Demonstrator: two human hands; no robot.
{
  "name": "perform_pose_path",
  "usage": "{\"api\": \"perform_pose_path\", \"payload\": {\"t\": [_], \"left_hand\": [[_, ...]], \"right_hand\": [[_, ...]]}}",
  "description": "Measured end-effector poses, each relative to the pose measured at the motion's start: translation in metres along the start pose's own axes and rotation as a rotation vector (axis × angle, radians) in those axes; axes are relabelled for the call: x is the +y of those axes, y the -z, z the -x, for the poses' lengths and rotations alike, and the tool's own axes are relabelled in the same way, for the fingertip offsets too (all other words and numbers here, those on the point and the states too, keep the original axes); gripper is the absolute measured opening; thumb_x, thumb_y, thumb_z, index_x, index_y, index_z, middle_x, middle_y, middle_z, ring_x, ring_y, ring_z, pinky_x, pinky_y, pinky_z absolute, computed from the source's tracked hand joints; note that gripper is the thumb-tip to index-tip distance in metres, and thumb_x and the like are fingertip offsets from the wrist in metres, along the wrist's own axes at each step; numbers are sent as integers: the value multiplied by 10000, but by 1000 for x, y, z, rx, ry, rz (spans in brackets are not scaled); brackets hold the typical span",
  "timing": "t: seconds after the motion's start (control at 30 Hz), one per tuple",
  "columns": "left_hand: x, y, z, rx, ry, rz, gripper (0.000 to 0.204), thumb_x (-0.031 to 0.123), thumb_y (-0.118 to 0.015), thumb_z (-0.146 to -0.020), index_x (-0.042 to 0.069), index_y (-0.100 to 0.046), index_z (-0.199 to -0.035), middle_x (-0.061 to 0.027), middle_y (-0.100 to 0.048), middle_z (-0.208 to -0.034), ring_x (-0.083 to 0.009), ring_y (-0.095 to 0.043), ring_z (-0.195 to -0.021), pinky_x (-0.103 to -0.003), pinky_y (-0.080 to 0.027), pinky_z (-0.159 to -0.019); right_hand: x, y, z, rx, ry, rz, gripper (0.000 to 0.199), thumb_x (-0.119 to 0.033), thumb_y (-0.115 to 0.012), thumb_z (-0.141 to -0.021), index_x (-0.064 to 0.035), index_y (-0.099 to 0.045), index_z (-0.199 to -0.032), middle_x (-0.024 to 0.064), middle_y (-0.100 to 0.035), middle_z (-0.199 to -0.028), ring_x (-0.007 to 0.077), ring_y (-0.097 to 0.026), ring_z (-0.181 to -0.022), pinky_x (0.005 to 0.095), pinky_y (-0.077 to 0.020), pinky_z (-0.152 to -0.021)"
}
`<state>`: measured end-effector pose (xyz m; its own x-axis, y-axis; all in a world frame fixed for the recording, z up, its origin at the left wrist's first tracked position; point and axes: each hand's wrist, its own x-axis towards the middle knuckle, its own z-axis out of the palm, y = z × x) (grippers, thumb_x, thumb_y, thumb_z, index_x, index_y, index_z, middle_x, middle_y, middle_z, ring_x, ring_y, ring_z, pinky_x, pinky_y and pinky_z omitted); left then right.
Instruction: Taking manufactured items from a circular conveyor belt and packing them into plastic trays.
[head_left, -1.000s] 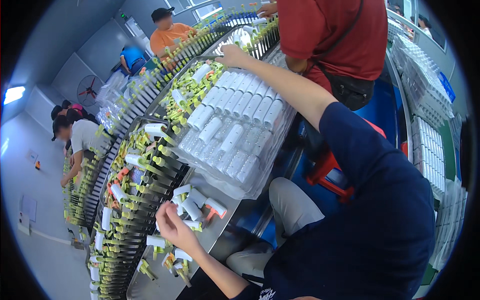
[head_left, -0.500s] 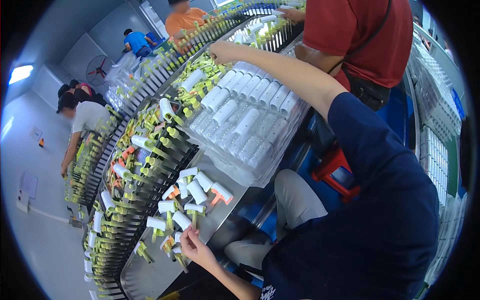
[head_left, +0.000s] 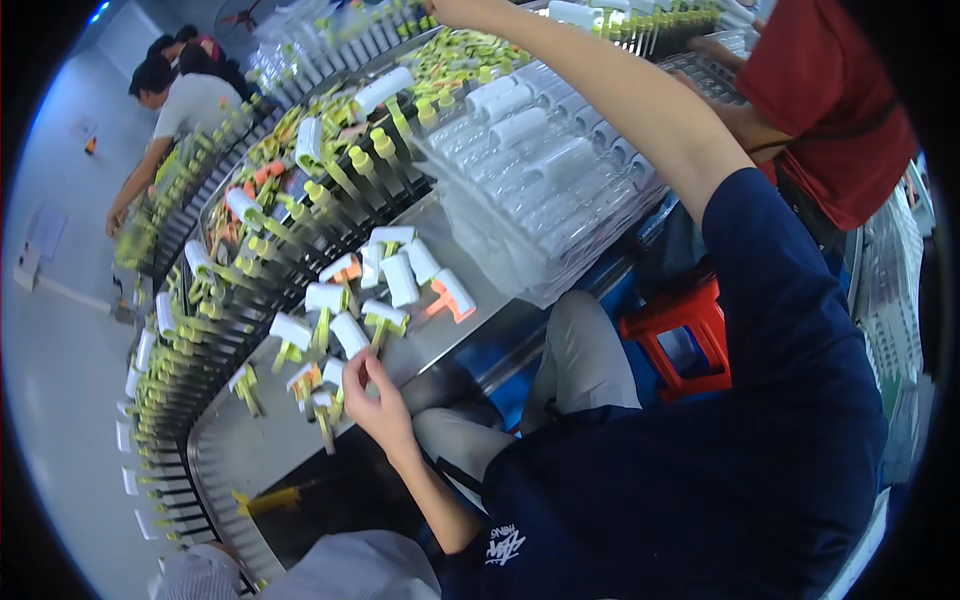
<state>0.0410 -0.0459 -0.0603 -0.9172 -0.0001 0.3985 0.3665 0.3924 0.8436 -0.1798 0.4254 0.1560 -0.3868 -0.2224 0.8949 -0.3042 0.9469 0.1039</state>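
Note:
My left hand is over the near edge of the metal worktop, with thumb and fingertips close together. They are beside a white cylindrical piece; whether anything is between them is hidden. Around it lie several white cylinders with yellow-green stems, and one with an orange stem. My right arm stretches across the stacked clear trays toward the heap of yellow-green parts. Only part of my right hand shows at the upper edge, its fingers cut off.
A curved conveyor with black slats carries upright yellow-green parts. White cylinders sit in the top tray. A red stool stands beside my knees. A person in red works at the right; another in white is at far left.
The view has shifted, bringing the worktop higher in the picture. My right hand has gone mostly past the upper edge. My left hand stays by the white pieces, fingertips still together.

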Motion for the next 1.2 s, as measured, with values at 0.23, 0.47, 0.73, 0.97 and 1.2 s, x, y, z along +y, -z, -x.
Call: {"api": "perform_pose_path", "payload": {"t": [0.23, 0.47, 0.73, 0.97, 1.2], "left_hand": [[-9, 14, -18, 82, -99, -644, 239, 118, -613, -864, -27, -588, -1052, -189, -587, -973, -363, -561, -939, -436, -451, -837], [-45, 19, -63, 98, -137, -725, 283, 164, -610, -870, -16, -606, -1088, -201, -583, -1043, -388, -546, -993, -457, -444, -852], [-60, 25, -111, -125, -213, -805, 181, 87, -622, -826, -6, -658, -978, -163, -616, -961, -355, -592, -922, -436, -487, -771], [3, 21, -139, 22, -24, 271, 194, 128, -630, -912, -47, -641, -995, -54, -648, -830, -96, -605, -710, -247, -495, -617], [12, -27, -225, 103, -202, 292, 190, 101, -637, -894, -68, -663, -977, -79, -680, -836, -120, -626, -715, -248, -498, -654]], "right_hand": [[-123, -7, -4, -305, 111, -226, 532, -228, -645, -770, 26, -525, -1221, 288, -616, -1046, 408, -590, -1014, 445, -466, -900], [-214, 112, 5, -667, 94, -312, 271, -251, -601, -869, -21, -608, -1013, 171, -626, -934, 343, -610, -885, 428, -481, -812], [-247, 209, 67, -599, 207, -340, 309, -279, -650, -877, -79, -637, -1112, 110, -647, -1047, 281, -617, -973, 370, -501, -850], [-252, 282, 127, -402, -237, -502, 229, -150, -652, -831, -40, -686, -1029, 119, -675, -993, 265, -655, -885, 339, -503, -804], [-265, 256, 154, -329, -498, -607, 199, -122, -637, -840, -28, -685, -1010, 118, -683, -947, 239, -663, -875, 301, -499, -771]]}}
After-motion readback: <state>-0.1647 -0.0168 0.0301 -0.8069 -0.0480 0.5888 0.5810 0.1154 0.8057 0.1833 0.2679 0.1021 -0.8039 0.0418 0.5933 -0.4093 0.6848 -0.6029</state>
